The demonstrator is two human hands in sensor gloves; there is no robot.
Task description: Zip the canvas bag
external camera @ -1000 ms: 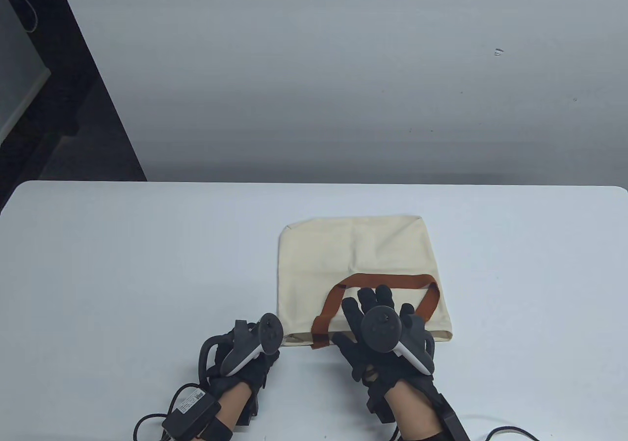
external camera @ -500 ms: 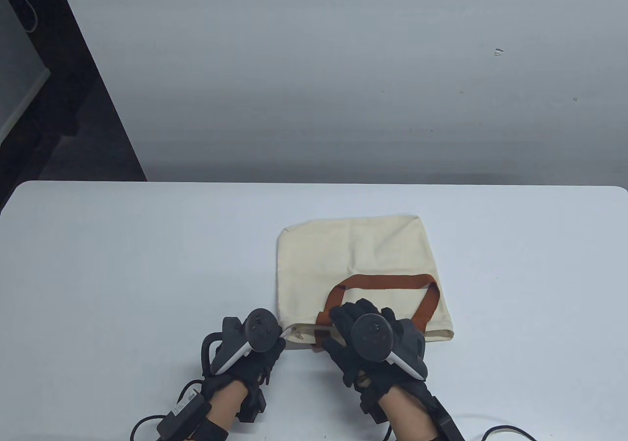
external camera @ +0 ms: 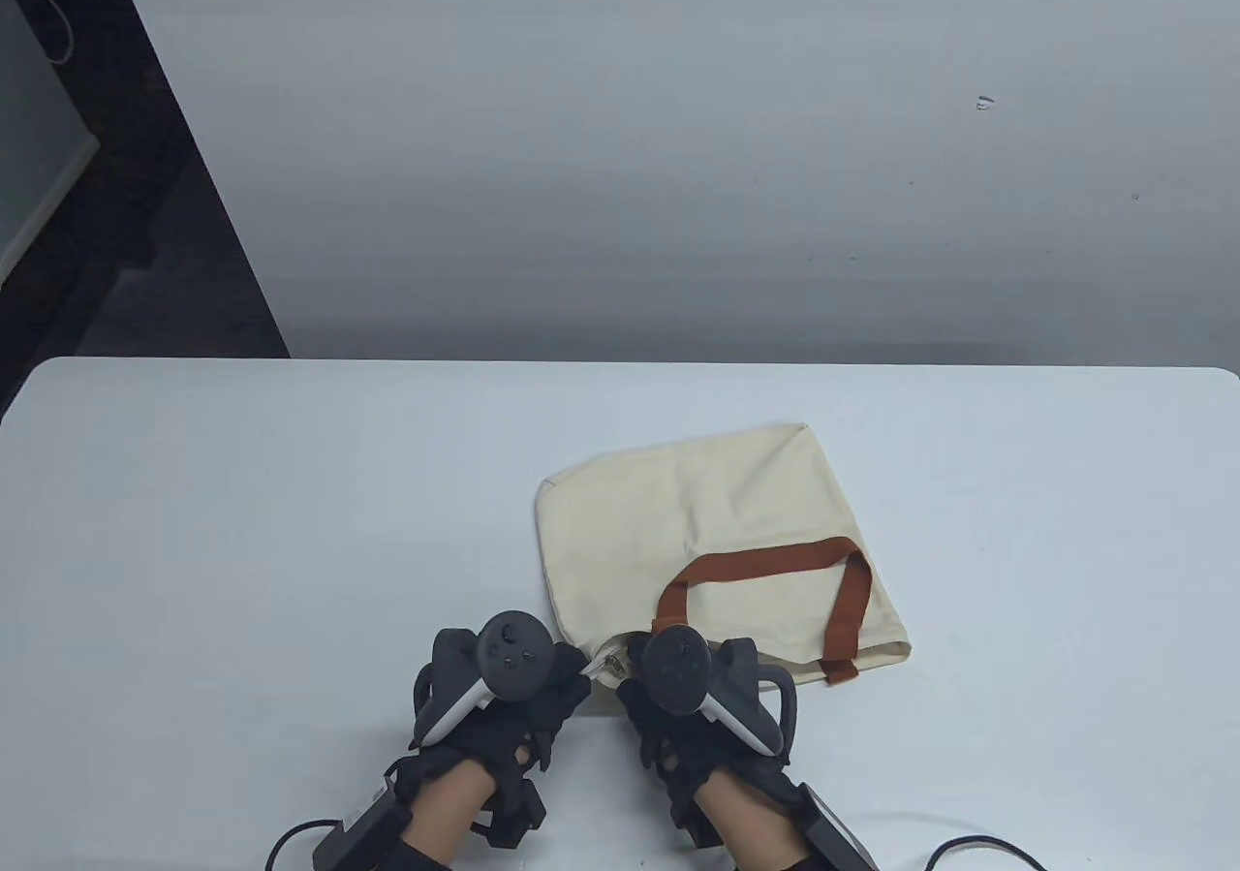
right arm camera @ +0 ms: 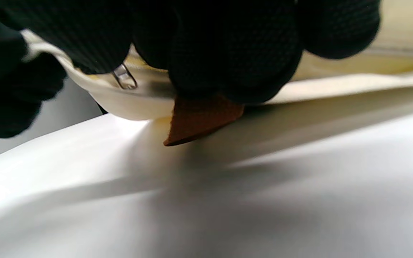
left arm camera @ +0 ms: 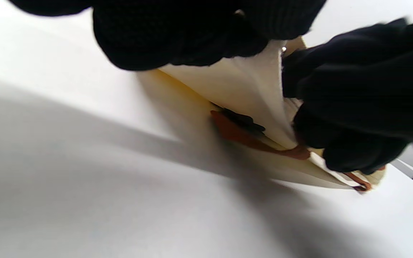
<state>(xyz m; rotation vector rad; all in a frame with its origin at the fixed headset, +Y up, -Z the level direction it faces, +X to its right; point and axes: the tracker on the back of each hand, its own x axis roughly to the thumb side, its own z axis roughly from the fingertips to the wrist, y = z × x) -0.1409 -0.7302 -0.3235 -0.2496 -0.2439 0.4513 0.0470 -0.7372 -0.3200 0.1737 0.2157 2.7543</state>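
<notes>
A cream canvas bag [external camera: 717,513] with brown handles [external camera: 765,561] lies flat on the white table [external camera: 242,522], its mouth towards me. My left hand [external camera: 557,682] grips the bag's near-left corner; in the left wrist view its fingers [left arm camera: 177,39] pinch the cream cloth [left arm camera: 249,82]. My right hand [external camera: 639,682] is close beside it at the same corner. In the right wrist view its fingers [right arm camera: 228,50] pinch the bag's edge at the metal zipper pull [right arm camera: 124,79], whose ring hangs out below them. A brown strap end [right arm camera: 199,122] lies under the fingers.
Black cables [external camera: 978,852] trail from both wrists at the table's near edge. A dark wall panel [external camera: 116,193] stands beyond the table's far left.
My right hand left the top of the bag by the handle and moved left to the near-left corner. My left hand moved right onto that corner. The bag turned slightly.
</notes>
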